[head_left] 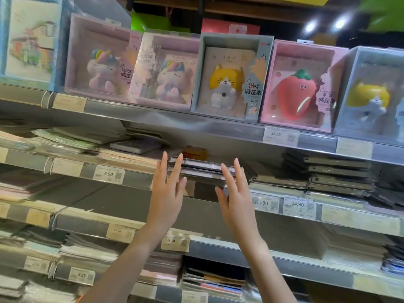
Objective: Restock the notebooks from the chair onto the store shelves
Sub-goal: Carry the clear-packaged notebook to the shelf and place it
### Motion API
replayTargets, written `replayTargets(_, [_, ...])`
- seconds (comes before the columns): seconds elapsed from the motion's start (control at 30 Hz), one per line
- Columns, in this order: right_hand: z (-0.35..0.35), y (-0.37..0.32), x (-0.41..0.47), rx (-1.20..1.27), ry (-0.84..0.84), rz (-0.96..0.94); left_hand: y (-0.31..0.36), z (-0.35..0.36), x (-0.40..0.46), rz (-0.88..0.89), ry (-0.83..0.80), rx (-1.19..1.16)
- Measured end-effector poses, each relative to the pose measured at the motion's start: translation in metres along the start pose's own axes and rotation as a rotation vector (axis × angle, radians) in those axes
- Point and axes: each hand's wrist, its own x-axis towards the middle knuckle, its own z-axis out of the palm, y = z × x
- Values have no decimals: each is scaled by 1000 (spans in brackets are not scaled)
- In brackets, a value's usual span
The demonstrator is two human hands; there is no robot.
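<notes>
Notebooks (202, 169), a short dark stack, lie flat on the second shelf (135, 178) from the top, spines at the front lip. Left hand (167, 184) stands at the stack's left end, fingers straight and slightly spread, fingertips against the spines. Right hand (232, 186) stands at the right end, fingers likewise straight and parted; contact appears light. Judged step: squaring the placed stack. Next move likely requires an even push inward, flush with the neighbouring dark notebooks (336, 176). Above, boxed plush notebooks (229, 77) fill the upper shelf. Price tags (109, 174) line each shelf edge. Chair not in view.
</notes>
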Motion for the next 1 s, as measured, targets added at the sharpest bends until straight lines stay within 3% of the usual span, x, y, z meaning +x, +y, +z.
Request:
replayTargets(0.23, [29, 10, 5, -51, 41, -51, -4, 24, 15, -27, -28, -56])
replayTargets(0.5, [43, 28, 31, -591, -85, -23, -21, 33, 36, 7, -169, 501])
replayTargets(0.8, [42, 22, 29, -570, -120, 61, -17, 32, 39, -42, -283, 667])
replayTargets(1.0, [35, 17, 31, -544, -245, 86, -15, 25, 36, -24, -308, 678])
